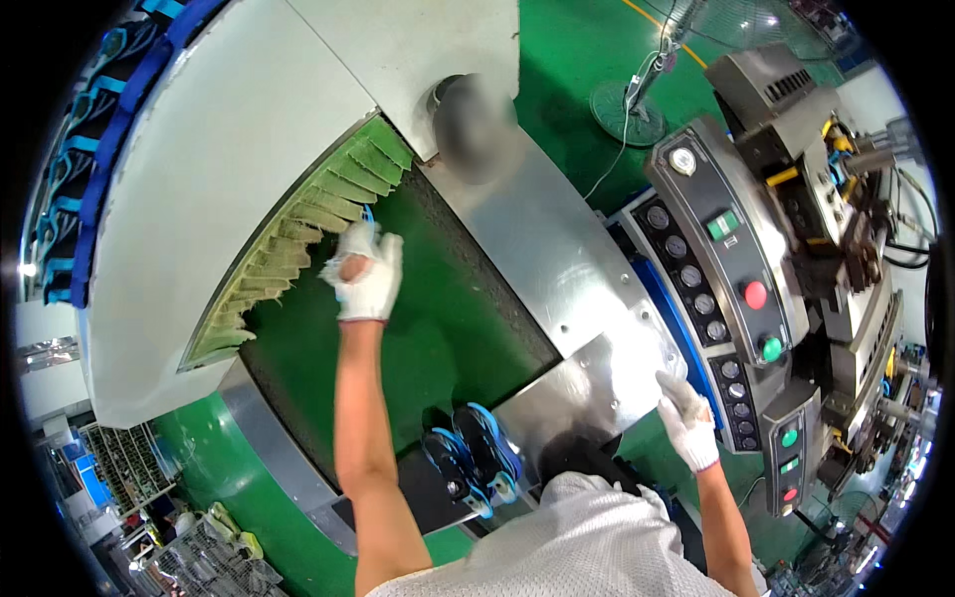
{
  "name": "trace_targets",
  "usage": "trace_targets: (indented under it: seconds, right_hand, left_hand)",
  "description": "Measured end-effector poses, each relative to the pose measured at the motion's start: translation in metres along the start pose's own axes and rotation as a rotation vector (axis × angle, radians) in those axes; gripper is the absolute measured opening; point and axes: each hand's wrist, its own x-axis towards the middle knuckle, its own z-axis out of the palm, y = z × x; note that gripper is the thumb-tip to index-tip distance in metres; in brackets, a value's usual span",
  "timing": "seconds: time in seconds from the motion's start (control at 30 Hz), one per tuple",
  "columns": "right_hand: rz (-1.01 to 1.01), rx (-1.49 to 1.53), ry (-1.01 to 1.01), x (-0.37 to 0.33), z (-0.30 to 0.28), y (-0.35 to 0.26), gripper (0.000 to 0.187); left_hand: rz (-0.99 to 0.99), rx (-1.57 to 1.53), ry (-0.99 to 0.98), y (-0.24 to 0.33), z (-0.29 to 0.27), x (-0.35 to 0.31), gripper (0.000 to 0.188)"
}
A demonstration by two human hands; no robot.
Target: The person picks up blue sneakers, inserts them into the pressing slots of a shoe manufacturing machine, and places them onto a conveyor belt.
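My left hand (368, 274), in a white glove, reaches over a green conveyor belt (398, 343) beside a green strip curtain (288, 239). Its thumb stands apart, but the other fingers are smeared by motion. Small blue bits show at the fingertips and beside the palm; what they belong to is hidden. Black shoes with blue edging (487, 443) lie side by side at the belt's near end. To the right, my gloved right hand (687, 423) has its fingers stretched out, with nothing visible in it, near the corner of a shiny metal plate (597, 373).
A large white machine housing (229, 129) stands over the belt. On the right is a control panel (731, 239) with gauges and coloured buttons. A fan stand (629, 111) with a cable is behind. Racks (124, 463) stand at far left.
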Motion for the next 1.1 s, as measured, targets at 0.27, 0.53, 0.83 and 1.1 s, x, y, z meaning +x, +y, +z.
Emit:
trace_targets:
  seconds: [0.27,0.53,0.83,1.1]
  right_hand:
    - [0.332,-0.562,-0.201,-0.058,-0.026,0.114,0.046]
    - [0.170,-0.445,-0.228,-0.028,-0.002,0.055,0.050]
    - [0.093,0.800,-0.515,-0.019,-0.023,0.033,0.057]
    - [-0.215,1.629,-0.310,-0.058,-0.159,0.002,0.067]
  left_hand:
    - [-0.311,0.416,-0.376,-0.127,0.050,0.029,0.066]
    - [-0.306,0.002,-0.520,0.017,0.020,-0.117,0.076]
    - [0.116,-0.835,-0.525,0.260,-0.066,-0.216,0.049]
    - [0.620,-0.972,-0.449,0.460,-0.064,-0.098,0.057]
